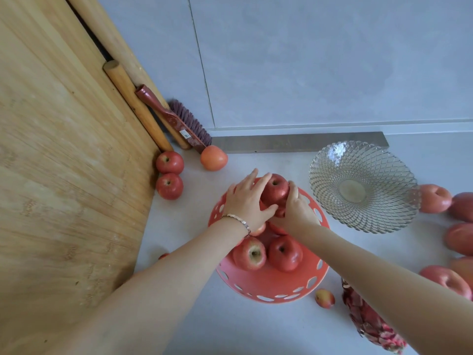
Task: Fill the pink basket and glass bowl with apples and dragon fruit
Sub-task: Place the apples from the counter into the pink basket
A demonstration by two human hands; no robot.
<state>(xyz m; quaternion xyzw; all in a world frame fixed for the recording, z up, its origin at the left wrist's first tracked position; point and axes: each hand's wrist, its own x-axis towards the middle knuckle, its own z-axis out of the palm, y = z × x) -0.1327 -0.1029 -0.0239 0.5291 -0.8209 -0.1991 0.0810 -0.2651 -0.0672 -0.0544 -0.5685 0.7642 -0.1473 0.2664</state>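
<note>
Both the left hand (245, 198) and right hand (298, 208) are cupping one apple (275, 190) over the far side of the pink basket (266, 285), which should be lowering gently onto fruit below, while the glass bowl (363, 185) beside the basket is sitting empty.

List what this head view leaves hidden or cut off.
- Pink basket: fruit at its middle hidden beneath the left hand and right hand.
- Dragon fruit: partly covered by the right forearm.
- Apples at the right: cut by the frame edge, count unclear.
- Small red piece: mostly behind the left forearm, kind unclear.
</note>
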